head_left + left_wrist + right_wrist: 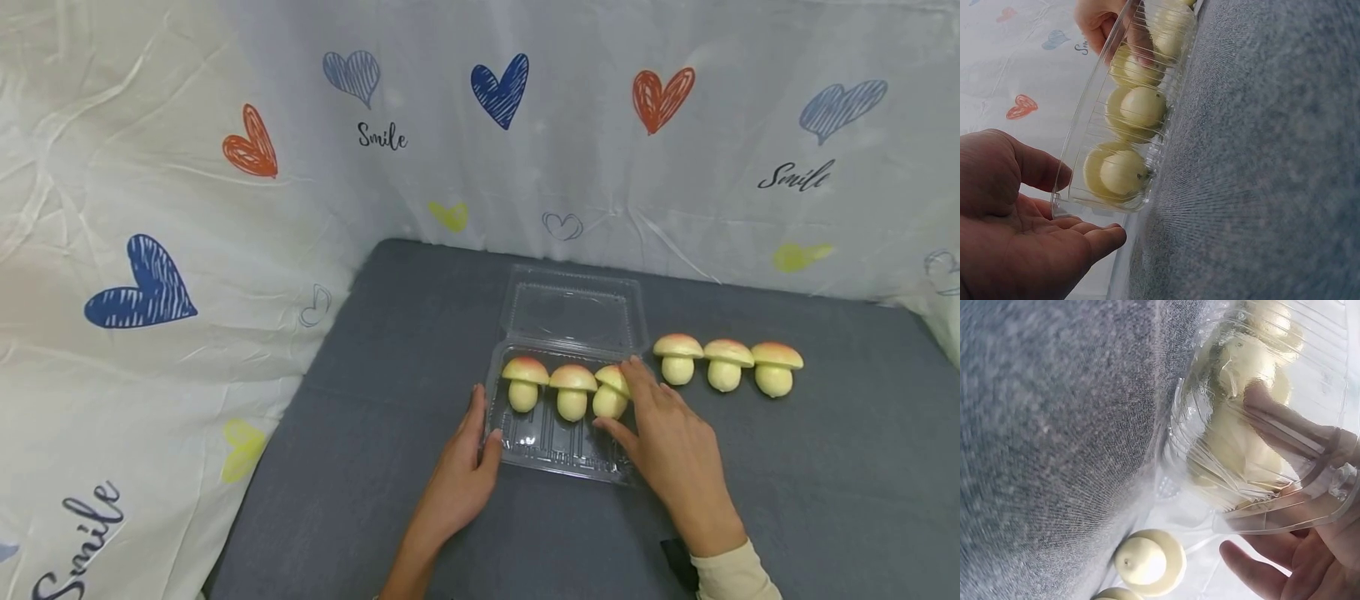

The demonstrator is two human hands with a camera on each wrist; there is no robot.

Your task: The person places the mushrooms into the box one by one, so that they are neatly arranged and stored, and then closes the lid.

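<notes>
Plainly, right hand (671, 442) pinching mushroom (609, 403), left hand (462, 479) straight-fingered against container (543, 446), stem undersides (1124, 172) wrist-view only

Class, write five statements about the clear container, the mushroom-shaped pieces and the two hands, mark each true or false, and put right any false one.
1. Three mushroom-shaped pieces lie in the clear container. True.
2. The lid is closed over them. False: the lid is open, folded back on the far side.
3. The right hand touches the rightmost piece in the container. True.
4. The left hand rests on the lid. False: the left hand is at the container's left edge.
5. Three loose pieces lie to the right of the container. True.
</notes>
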